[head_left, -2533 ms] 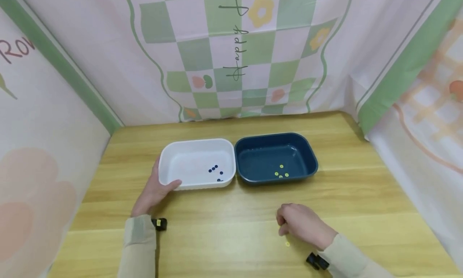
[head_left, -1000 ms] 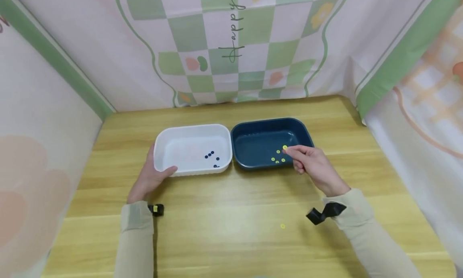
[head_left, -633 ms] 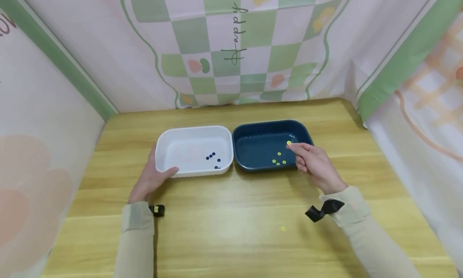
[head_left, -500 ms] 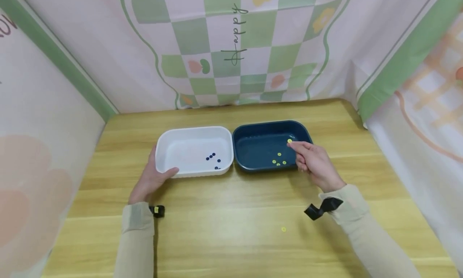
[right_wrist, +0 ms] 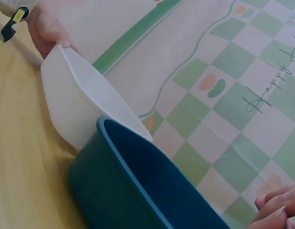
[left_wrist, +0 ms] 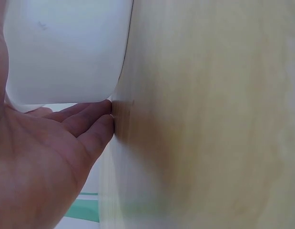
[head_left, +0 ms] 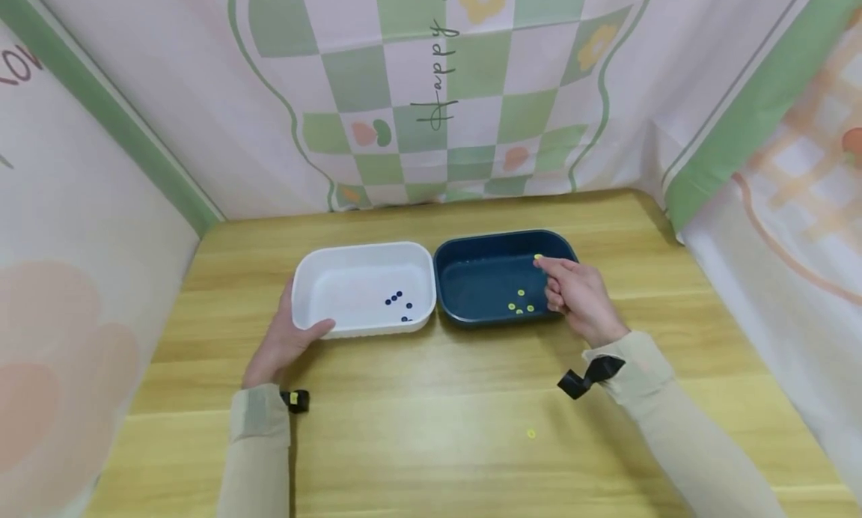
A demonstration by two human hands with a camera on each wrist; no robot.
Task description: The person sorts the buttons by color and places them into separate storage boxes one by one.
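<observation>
My left hand (head_left: 283, 344) grips the near left corner of a white tray (head_left: 337, 297), thumb over the rim. In the left wrist view the fingers (left_wrist: 92, 121) lie along the tray's side and touch the table. Several small dark blue discs (head_left: 393, 298) lie in the tray's right part. My right hand (head_left: 581, 293) is over the right side of a dark blue tray (head_left: 465, 290), pinching a small yellow disc (head_left: 538, 257) between thumb and forefinger. Below it, several yellow discs (head_left: 521, 293) lie on that tray's floor. In the right wrist view, the right fingertips (right_wrist: 276, 205) show at the lower right corner.
The two trays stand side by side on a wooden table (head_left: 404, 428). One yellow ring-like disc (head_left: 531, 433) lies on the table near the front. A printed curtain (head_left: 471, 91) hangs behind the table, with more cloth at both sides.
My right hand has gone from the table near the front up over the dark blue tray, a yellow disc in its pinch. Lately it has moved only slightly. My left hand stays on the white tray.
</observation>
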